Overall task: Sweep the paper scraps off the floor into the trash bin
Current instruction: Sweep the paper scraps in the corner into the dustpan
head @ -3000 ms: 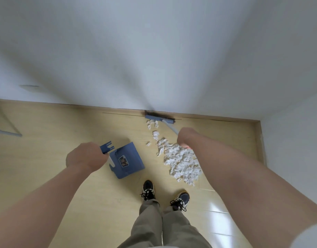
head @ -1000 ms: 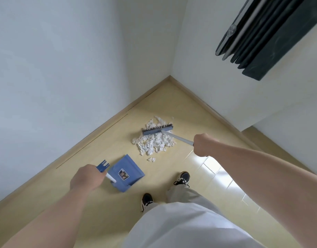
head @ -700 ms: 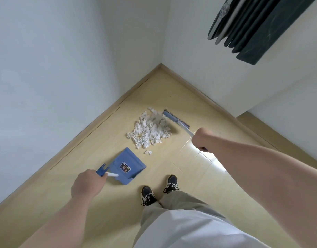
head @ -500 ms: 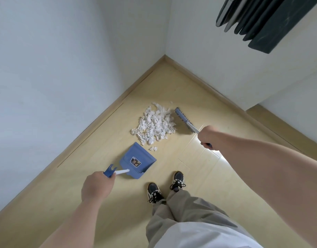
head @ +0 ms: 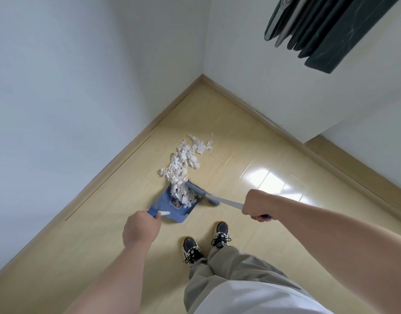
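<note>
Stretching in a long streak from the mouth of the blue dustpan toward the far corner, the paper scraps lie on the floor just beyond both hands, nearer the left hand gripping the dustpan handle, while the right hand clenches the broom, its head touching their right edge.

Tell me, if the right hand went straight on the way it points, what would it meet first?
Probably the brush head, then the paper scraps in the dustpan; depth is unclear.
</note>
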